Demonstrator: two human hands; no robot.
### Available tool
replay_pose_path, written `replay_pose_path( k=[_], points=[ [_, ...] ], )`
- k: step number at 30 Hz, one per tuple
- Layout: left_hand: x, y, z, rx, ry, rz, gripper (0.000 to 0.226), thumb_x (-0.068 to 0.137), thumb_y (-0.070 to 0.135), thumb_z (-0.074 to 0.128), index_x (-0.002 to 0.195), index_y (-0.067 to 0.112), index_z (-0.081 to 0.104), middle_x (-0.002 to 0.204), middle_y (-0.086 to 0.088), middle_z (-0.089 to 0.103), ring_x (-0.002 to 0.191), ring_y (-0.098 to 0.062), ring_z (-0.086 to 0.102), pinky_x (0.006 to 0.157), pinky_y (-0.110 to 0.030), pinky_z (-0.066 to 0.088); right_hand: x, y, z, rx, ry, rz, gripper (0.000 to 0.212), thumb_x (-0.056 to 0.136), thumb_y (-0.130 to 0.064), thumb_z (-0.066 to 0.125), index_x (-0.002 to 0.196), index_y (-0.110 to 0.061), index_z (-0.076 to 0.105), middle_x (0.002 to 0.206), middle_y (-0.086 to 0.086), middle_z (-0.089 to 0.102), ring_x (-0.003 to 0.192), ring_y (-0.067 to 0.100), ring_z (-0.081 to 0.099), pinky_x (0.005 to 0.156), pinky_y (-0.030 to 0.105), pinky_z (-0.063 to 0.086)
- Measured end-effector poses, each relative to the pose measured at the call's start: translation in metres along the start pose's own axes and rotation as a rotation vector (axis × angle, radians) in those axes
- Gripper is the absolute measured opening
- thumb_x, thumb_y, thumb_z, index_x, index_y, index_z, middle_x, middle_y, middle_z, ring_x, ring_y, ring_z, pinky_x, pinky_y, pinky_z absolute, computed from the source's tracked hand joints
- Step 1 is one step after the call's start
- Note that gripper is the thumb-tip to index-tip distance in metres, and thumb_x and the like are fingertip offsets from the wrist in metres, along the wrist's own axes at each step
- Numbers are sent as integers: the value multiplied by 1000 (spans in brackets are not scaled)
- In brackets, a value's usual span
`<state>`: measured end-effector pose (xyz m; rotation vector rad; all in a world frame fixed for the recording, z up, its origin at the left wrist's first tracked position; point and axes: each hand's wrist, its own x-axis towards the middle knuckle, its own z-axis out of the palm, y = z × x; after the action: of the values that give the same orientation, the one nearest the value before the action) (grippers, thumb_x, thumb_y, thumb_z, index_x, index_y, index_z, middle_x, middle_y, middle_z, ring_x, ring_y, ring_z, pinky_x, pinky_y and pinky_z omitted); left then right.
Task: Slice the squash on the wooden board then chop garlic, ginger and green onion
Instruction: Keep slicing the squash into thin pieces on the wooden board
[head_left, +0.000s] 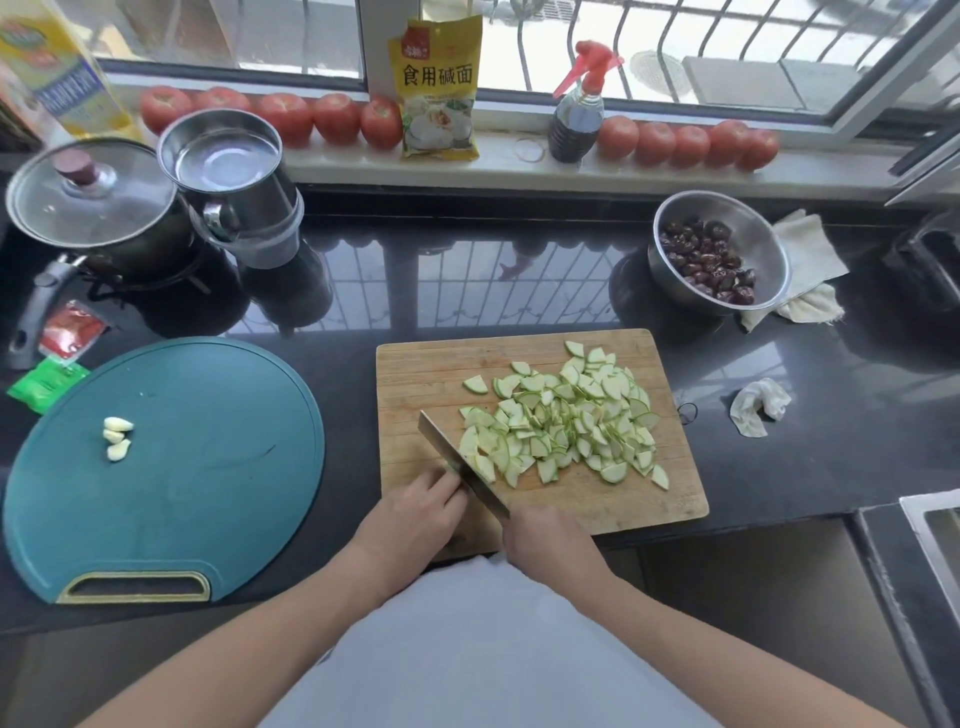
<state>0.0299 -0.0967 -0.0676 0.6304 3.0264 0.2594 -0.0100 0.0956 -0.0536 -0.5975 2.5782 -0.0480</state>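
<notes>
From the head view, the wooden board (519, 364) lies on the dark surface (779, 441) straight ahead of the person, and most of it carries a spread heap of squash slices (566, 421), pale green wedges with a darker rind edge. The right hand (545, 540) is wrapped round the handle of the knife (457, 460), whose broad blade runs up and to the left with its edge down at the near left margin of the heap. The left hand (421, 512) sits just beside the blade on its left, fingers (447, 480) curled down toward the board; what they pin is hidden behind the blade and knuckles, so I cannot tell whether a last stub of squash is under them. Very little uncut squash seems to be left, so the slicing looks nearly finished.

The slices look thin, moist and light. They should bend or break easily and cling to the blade, so they are better gathered by scooping under the heap than by pinching single pieces. A short end piece would be slippery and small, best held with fingertips tucked back from the edge.

To the left, on the round teal board (208, 509), a few peeled garlic cloves (117, 436) lie together, well apart from the knife. They are firm, smooth and apt to roll. No ginger or green onion shows in this view. A steel bowl (748, 234) of dark dried fruit stands beyond the wooden board, to the right.
</notes>
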Motion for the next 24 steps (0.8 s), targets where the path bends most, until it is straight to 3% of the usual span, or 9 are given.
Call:
replay_pose_path(
  k=[4, 9, 14, 19, 22, 24],
  points=[
    [-1, 2, -5, -11, 17, -4, 29, 61, 5, 84, 87, 13, 73, 87, -2, 66, 71, -18, 63, 46, -26, 50, 22, -14, -5, 64, 54, 8, 14, 99, -19, 42, 90, -14, 51, 75, 11, 63, 66, 32, 62, 52, 33, 33],
    [-4, 3, -7, -23, 20, -17, 40, 51, 6, 89, 88, 13, 77, 87, -2, 70, 73, -17, 67, 46, -23, 49, -4, -1, -7, 172, 58, -17, 13, 96, -23, 45, 83, -19, 43, 66, 4, 55, 61, 28, 55, 51, 34, 36],
    [-1, 4, -5, -13, 21, -46, 36, 52, 3, 87, 85, 12, 75, 85, -2, 68, 73, -18, 67, 43, -26, 52, -20, 11, -7, 103, -3, -20, 15, 98, -26, 41, 86, -18, 43, 70, 8, 58, 63, 30, 52, 52, 39, 40],
    [-2, 3, 2, -24, 34, -39, 33, 57, 0, 82, 87, 11, 75, 87, -3, 68, 76, -20, 68, 46, -28, 54, -20, 10, -3, 59, -38, 27, 19, 98, -25, 41, 80, -19, 39, 63, 0, 43, 57, 26, 44, 47, 34, 30],
    [-1, 0, 5, -18, 53, -11, 26, 62, -2, 75, 83, 12, 72, 85, -3, 65, 72, -21, 64, 47, -29, 53, -9, 4, 1, 43, -50, 36, 17, 97, -19, 42, 81, -17, 41, 63, 2, 45, 60, 29, 49, 47, 32, 26],
    [0, -1, 6, 1, 68, 10, 20, 66, -3, 65, 78, 13, 68, 82, -3, 62, 67, -20, 60, 44, -28, 48, 5, -5, 1, 18, -40, 10, 15, 98, -16, 42, 84, -14, 48, 71, 7, 58, 66, 30, 60, 51, 31, 32]
  ],
)
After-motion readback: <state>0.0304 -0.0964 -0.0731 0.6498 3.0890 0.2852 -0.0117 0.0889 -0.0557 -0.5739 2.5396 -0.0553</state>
